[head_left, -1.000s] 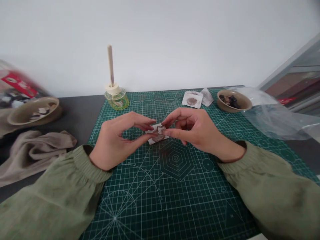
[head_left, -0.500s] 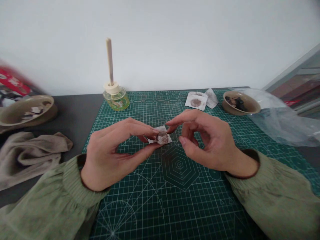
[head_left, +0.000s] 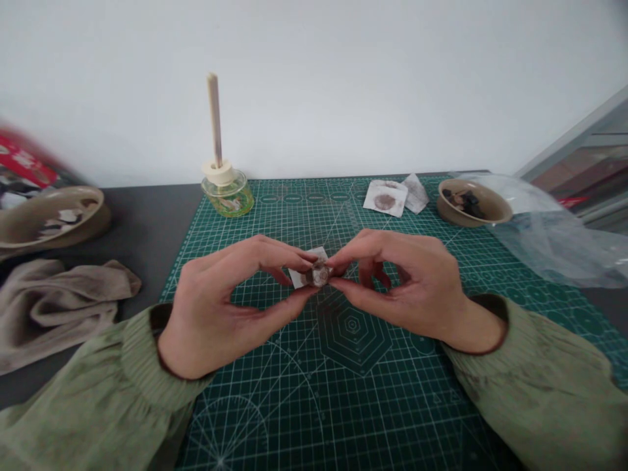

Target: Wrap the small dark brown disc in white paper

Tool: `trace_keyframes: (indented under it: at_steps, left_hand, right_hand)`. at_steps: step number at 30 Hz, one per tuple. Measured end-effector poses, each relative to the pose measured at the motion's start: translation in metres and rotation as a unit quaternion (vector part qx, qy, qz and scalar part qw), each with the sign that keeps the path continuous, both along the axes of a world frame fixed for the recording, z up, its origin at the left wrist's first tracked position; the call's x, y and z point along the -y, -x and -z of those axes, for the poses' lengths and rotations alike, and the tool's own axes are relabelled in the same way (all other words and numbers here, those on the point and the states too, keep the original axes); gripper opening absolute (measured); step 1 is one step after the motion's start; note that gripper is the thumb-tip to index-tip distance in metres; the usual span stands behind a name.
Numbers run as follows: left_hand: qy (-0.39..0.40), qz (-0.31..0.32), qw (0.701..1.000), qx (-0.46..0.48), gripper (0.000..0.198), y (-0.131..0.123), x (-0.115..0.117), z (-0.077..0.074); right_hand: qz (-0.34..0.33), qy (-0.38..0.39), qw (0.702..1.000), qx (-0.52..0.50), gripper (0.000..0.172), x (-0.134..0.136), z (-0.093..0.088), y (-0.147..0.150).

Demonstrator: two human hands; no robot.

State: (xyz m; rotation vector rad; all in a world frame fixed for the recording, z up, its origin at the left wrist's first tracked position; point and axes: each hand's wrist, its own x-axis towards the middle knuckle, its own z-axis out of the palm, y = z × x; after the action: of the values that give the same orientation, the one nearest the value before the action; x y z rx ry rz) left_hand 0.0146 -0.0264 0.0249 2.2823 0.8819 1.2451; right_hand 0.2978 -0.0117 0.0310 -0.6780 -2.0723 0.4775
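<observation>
While a small grey-brown lump (head_left: 321,275) sits near the centre of the frame, the left hand (head_left: 220,297) and the right hand (head_left: 415,281) hold it from either side — each narrowed to a pinch. A white paper piece (head_left: 297,279) shows behind it, against the gridded green cutting mat (head_left: 279,412).

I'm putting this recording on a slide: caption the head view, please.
Left hand and right hand hold a small brownish lump between them, over a green gridded mat.
</observation>
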Motion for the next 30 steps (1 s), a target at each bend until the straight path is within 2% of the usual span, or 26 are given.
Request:
trace_keyframes:
  at_steps: [5, 8, 11, 19, 25, 30]
  left_hand:
    - [-0.01, -0.01, 1.0, -0.014, 0.021, 0.001, 0.0, 0.0]
    - [-0.027, -0.007, 0.999, -0.029, 0.022, 0.001, -0.001, -0.005]
    - [-0.054, -0.01, 0.997, -0.05, 0.023, 0.001, -0.002, -0.01]
    - [-0.076, -0.035, 0.993, -0.084, 0.019, 0.003, 0.003, -0.009]
    - [-0.085, -0.024, 0.994, -0.065, 0.014, 0.002, 0.002, -0.009]
    - [-0.074, -0.008, 0.996, -0.05, 0.019, 0.003, 0.003, -0.011]
  right_hand:
    - [-0.003, 0.001, 0.999, 0.035, 0.013, -0.002, -0.002, 0.001]
    - [0.013, 0.025, 0.999, 0.023, 0.013, 0.0, -0.003, 0.002]
    - [0.007, 0.035, 0.999, 0.007, 0.019, 0.001, -0.002, 0.003]
    - [-0.023, 0.006, 1.0, 0.018, 0.02, -0.003, 0.001, 0.0]
    - [-0.018, 0.003, 1.0, 0.004, 0.021, 0.0, 0.001, 0.0]
    - [-0.025, -0.003, 1.0, -0.001, 0.021, 0.001, 0.001, 0.001]
